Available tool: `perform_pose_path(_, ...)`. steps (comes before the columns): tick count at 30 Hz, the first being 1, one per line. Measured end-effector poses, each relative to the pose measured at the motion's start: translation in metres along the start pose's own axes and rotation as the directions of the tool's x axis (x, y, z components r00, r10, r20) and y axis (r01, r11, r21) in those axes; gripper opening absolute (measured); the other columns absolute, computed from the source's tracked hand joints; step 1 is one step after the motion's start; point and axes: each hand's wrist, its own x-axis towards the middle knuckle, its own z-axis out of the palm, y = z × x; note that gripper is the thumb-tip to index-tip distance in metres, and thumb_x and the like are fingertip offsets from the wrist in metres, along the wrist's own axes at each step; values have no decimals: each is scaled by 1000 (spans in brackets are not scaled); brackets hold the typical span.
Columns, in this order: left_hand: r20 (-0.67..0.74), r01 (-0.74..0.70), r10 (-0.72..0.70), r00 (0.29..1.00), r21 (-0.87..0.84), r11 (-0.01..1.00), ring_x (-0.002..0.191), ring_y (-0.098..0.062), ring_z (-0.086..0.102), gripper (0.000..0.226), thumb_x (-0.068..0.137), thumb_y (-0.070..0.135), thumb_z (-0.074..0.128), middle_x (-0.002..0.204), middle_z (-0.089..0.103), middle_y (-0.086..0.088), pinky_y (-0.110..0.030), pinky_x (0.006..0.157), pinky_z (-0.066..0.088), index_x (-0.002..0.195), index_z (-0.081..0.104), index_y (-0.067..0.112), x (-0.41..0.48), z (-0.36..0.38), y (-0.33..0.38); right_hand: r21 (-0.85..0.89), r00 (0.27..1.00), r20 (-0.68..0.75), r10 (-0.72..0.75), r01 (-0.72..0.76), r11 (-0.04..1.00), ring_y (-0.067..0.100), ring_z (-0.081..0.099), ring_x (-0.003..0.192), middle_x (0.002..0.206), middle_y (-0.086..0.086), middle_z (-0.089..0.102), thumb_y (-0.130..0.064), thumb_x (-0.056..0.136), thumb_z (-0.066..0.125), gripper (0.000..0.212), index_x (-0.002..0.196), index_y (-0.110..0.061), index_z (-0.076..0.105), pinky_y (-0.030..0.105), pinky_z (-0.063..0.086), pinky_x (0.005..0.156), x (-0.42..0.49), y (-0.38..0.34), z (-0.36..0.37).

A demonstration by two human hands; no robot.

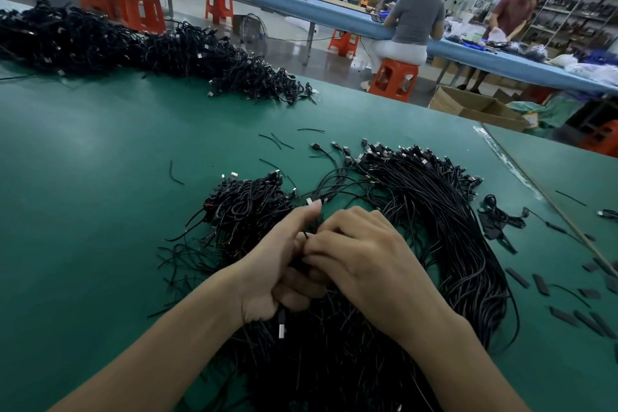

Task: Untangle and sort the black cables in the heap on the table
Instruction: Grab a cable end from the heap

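Both hands are together over the near heap, mid-table on the green mat. My left hand is curled round one cable, with its metal plug hanging out below the palm. My right hand touches the left, fingertips pinching the same cable where it shows between the hands. Step in hand, as I judge it: working a single cable free of the tangle. A knotted clump lies just left and a combed bundle curves off right, plugs together at its far end. I cannot tell how far the cable runs under the heap. Next move calls for a slow draw, feeling for snags, then laying it along the bundle, plug to plugs.
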Motion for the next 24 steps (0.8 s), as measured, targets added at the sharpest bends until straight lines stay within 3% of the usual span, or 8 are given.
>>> perform_pose_path(3,159,-66,51,986,91,994,41,0,21,67,53,79,76,59,35,7,-10,32,19,67,47,21,-7,-4,-2,230,987,65,145,-156,961,13,58,86,89,-9,63,-29,90,62,15,88,-21,75,35,47,78,-3,5,0)
perform_pose_path(6,310,-161,71,948,274,948,46,1,26,62,53,39,94,63,32,7,-9,37,22,91,52,13,-12,-7,-2,387,960,163,226,-273,881,6,60,87,89,-14,61,-28,86,71,4,87,-29,74,32,50,77,-5,7,-3)
perform_pose_path(8,268,-155,47,962,399,904,48,-2,31,51,60,18,87,62,34,6,-13,38,22,96,52,8,-13,-6,-3,351,960,167,225,-271,896,5,60,85,88,-16,60,-30,85,73,4,88,-32,71,31,51,76,-5,7,-4)
perform_pose_path(10,214,-124,23,977,471,873,49,-3,33,42,67,11,81,62,38,6,-15,38,22,98,53,9,-12,-3,-3,312,955,185,232,-281,908,4,59,85,87,-17,60,-34,83,73,16,97,-34,66,29,51,76,-4,5,-6)
perform_pose_path(12,173,-107,19,985,513,852,49,-4,35,36,72,9,78,62,40,5,-16,38,22,99,54,11,-10,-1,-4,275,942,215,258,-312,909,5,58,87,89,-17,59,-37,82,72,25,105,-35,64,30,51,79,-3,4,-6)
perform_pose_path(18,110,-97,39,993,598,796,50,-7,34,20,83,6,74,64,41,2,-18,41,24,89,55,13,-10,0,-4,173,927,212,308,-346,922,5,56,88,92,-15,58,-39,85,70,9,86,-31,67,29,49,80,-3,-3,-9)
perform_pose_path(24,109,-83,19,994,618,782,52,-9,31,20,84,6,73,64,35,-1,-20,42,23,88,55,11,-10,0,-5,76,939,285,194,-224,972,8,49,94,95,-13,55,-39,92,62,10,90,-30,66,24,36,85,1,-4,-15)
